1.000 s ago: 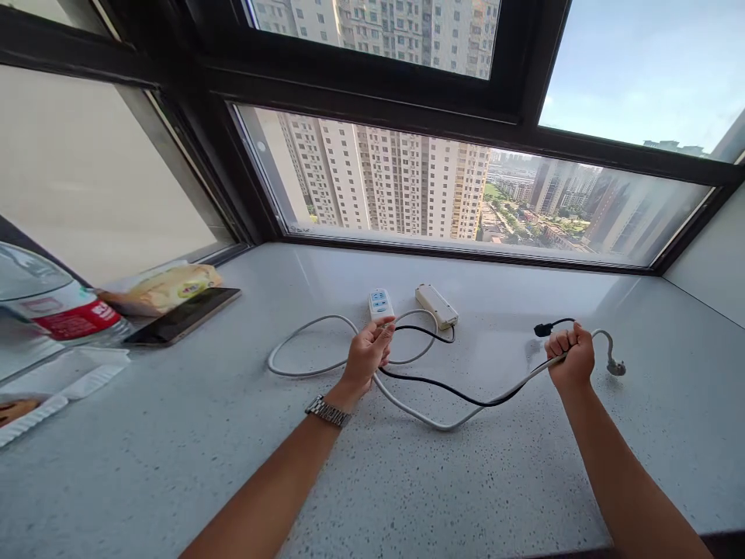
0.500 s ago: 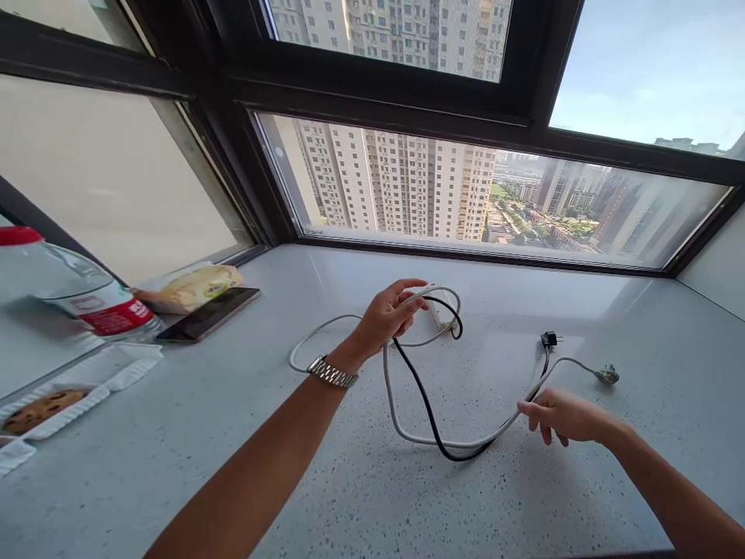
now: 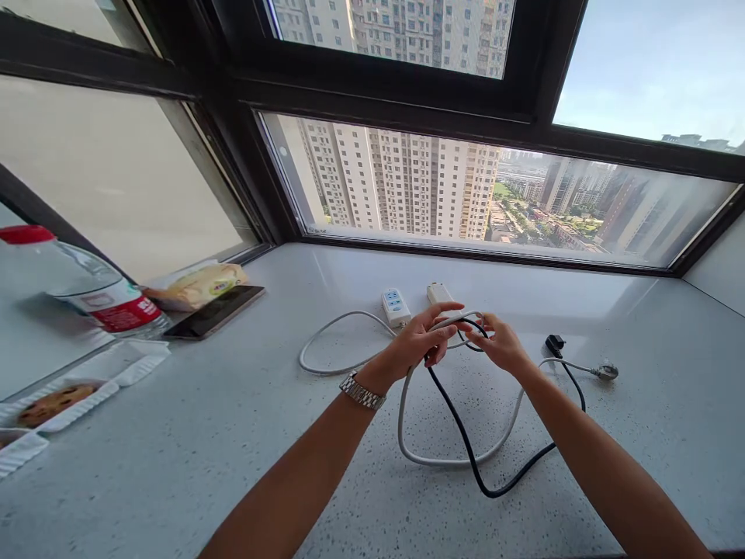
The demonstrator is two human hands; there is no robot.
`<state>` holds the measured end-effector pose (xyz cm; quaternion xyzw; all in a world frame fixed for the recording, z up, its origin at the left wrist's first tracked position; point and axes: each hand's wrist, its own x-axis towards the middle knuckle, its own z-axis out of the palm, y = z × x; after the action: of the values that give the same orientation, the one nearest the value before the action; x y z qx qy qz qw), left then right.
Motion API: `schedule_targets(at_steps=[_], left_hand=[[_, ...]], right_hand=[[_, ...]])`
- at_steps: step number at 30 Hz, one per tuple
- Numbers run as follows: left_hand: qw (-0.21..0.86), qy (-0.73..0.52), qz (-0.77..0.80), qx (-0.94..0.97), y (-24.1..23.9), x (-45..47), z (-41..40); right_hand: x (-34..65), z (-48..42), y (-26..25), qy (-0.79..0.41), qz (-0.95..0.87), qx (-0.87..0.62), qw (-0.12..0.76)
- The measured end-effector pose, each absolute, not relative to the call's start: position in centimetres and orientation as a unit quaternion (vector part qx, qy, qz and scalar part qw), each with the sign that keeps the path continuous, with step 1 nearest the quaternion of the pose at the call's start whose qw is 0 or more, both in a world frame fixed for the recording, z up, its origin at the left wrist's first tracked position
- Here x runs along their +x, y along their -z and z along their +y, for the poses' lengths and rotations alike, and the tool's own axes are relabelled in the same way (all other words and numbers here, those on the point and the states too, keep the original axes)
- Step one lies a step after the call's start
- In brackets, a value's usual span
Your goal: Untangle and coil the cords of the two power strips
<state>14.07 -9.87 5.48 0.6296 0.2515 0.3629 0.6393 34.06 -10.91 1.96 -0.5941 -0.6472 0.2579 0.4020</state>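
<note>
My left hand [image 3: 424, 340], with a metal watch band at the wrist, is closed around a white cable [image 3: 407, 404] and a black cable [image 3: 459, 419]. My right hand [image 3: 498, 341] has come up beside it, its fingertips closed on the same cables' loop. Behind the hands lie two power strips: a small white one with blue sockets [image 3: 396, 306] and a cream one [image 3: 438, 293], partly hidden. Both cables droop in loops onto the counter. At their ends on the right are a black plug [image 3: 555, 342] and a grey-white plug [image 3: 608, 371].
On the left lie a red-capped bottle [image 3: 125, 310], a phone [image 3: 216, 312], a wrapped food packet [image 3: 201, 286] and a plastic tray [image 3: 136, 363] holding a cookie [image 3: 61, 405]. A window [image 3: 407, 186] rises behind the speckled counter [image 3: 349, 481].
My right hand has left the cables near the plugs and moved up and left to my left hand. My left hand shifted slightly right and down, uncovering the blue-socketed power strip.
</note>
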Motion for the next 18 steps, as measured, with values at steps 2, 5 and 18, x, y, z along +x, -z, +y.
schedule_targets(at_steps=[2,5,18], left_hand=[[0.634,-0.385,0.288,0.605,-5.0,13.9,-9.7],[0.640,-0.434,0.353,0.527,-3.5,13.4,-9.0],[0.421,-0.668,0.528,0.311,0.6,7.9,-4.9]], right_hand=[[33.7,-10.5,-1.3,-0.251,-0.610,-0.621,0.424],[33.8,-10.8,-0.5,-0.185,-0.558,-0.637,0.499],[41.8,-11.1,2.9,-0.225,-0.213,-0.587,0.748]])
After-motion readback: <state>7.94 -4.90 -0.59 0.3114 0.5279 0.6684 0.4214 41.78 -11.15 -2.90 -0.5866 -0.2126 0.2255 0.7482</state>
